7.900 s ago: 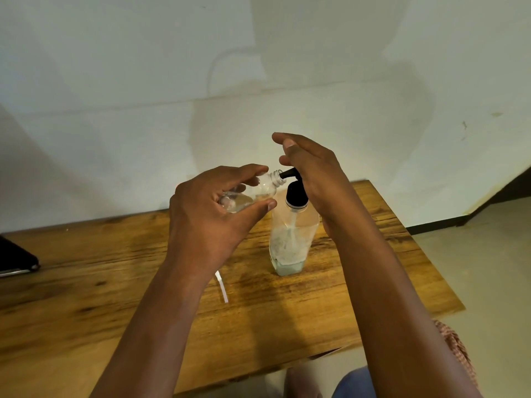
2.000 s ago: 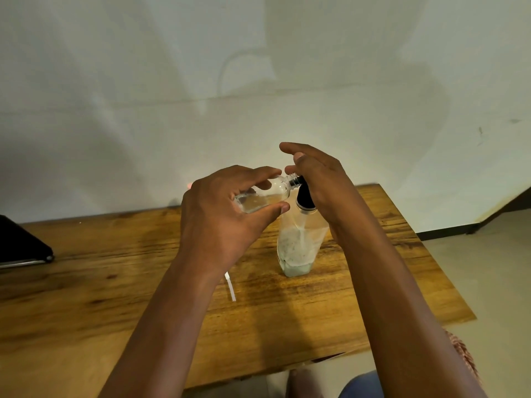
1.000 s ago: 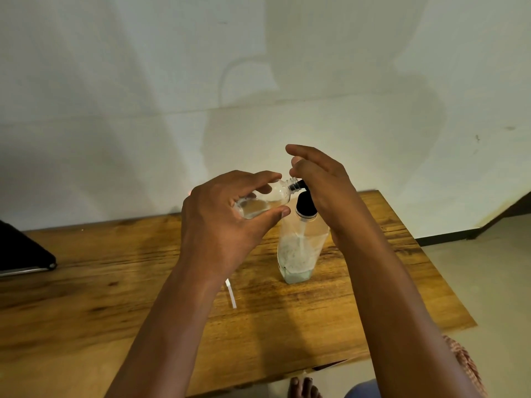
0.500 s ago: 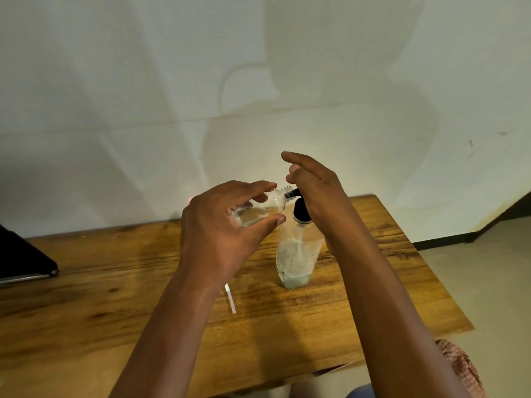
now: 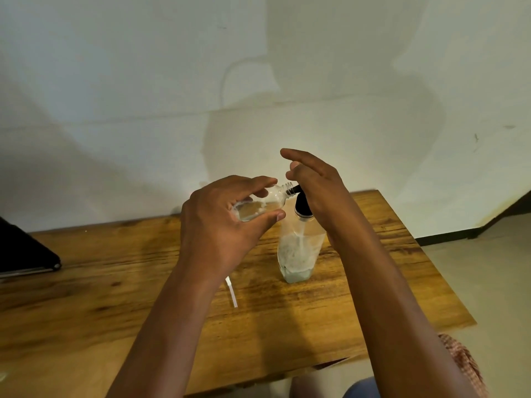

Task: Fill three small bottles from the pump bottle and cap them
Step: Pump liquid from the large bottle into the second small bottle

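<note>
While the left hand (image 5: 218,225) grips 1 small bottle (image 5: 260,203), tilted against the black spout at 12 o'clock, the right hand (image 5: 319,188) presses the pump bottle (image 5: 298,248) with relaxed fingers. Slick, light plastic probably; hold its body.

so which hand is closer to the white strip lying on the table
Left. The left hand holds the small bottle in the air almost directly above the white strip; the right hand rests on the pump bottle, farther to the right.
</note>
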